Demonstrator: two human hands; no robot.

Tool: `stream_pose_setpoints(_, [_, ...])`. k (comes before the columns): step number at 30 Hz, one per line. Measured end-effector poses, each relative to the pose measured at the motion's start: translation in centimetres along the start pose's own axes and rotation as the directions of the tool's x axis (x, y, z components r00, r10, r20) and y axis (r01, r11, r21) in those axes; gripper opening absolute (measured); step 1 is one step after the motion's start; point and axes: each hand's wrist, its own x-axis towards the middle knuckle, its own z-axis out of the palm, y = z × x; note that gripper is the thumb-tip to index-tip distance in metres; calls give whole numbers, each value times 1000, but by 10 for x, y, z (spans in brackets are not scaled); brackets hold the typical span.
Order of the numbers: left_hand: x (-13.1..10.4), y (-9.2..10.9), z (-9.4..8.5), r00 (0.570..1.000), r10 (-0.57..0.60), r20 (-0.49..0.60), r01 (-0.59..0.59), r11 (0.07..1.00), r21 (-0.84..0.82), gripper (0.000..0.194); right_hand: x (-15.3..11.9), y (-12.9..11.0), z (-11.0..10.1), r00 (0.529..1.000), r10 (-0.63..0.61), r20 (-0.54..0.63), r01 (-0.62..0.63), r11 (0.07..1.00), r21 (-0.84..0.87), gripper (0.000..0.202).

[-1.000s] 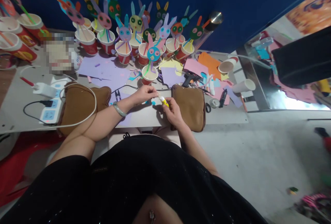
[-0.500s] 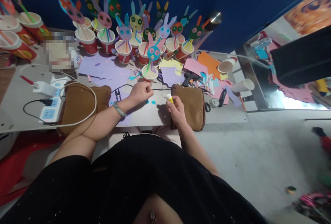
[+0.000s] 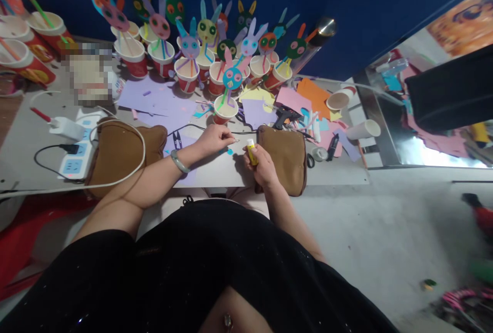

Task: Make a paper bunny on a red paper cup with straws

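My right hand [image 3: 264,164] is wrapped round a yellow glue stick [image 3: 252,152] whose white end points up. To its left, my left hand [image 3: 215,140] pinches a tiny pale piece at its fingertips, too small to name. A small blue paper dot [image 3: 230,152] lies on the table just below those fingertips. Beyond my left hand stands a paper cup [image 3: 225,111] with a blue rabbit face [image 3: 233,77] with pink ears on a straw. Black thread snips [image 3: 177,140] rest on purple paper left of my left hand.
Several cups with paper rabbits [image 3: 188,48] crowd the back. Brown cushions [image 3: 285,161] lie on both sides. A glue gun [image 3: 285,117], coloured paper [image 3: 314,94], tape [image 3: 319,154] and paper cups [image 3: 364,129] are at right. A power strip [image 3: 79,153] with cables is at left.
My left hand has turned from a curled fist to a fingertip pinch reaching right, with a tiny piece now showing. The glue stick in my right hand shows more of its yellow barrel.
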Motion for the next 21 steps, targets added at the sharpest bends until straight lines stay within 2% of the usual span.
stream_pose_setpoints(2, [0,-1,-1,999,-9,-52,19,977,212,22,1,-1,-1,1000,9,-2,-9,1000,21,46])
stream_pose_setpoints(4, [0,-1,-2,999,-14,-45,30,929,369,25,2,0,-2,1000,11,-4,-11,1000,27,49])
stream_pose_setpoints(8, [0,1,-2,999,-33,17,20,864,503,26,4,3,-3,999,10,-31,-11,1000,-15,52])
stream_pose_setpoints(12, [0,1,-3,990,-125,-63,140,849,510,19,4,6,-2,998,-3,-68,-2,998,-67,53])
stream_pose_setpoints(14, [1,1,-4,990,-125,-66,141,867,478,17,4,7,-2,998,-4,-70,-1,997,-77,53])
stream_pose_setpoints(17, [1,-2,-3,997,-54,56,28,920,391,18,3,7,-4,996,-41,-84,30,991,-132,49])
stream_pose_setpoints(19, [1,-5,-1,985,19,172,-80,932,354,23,3,8,-5,985,-125,-115,88,955,-283,42])
stream_pose_setpoints(21, [1,-8,2,966,71,248,-162,916,367,22,2,10,-6,962,-229,-148,135,872,-471,38])
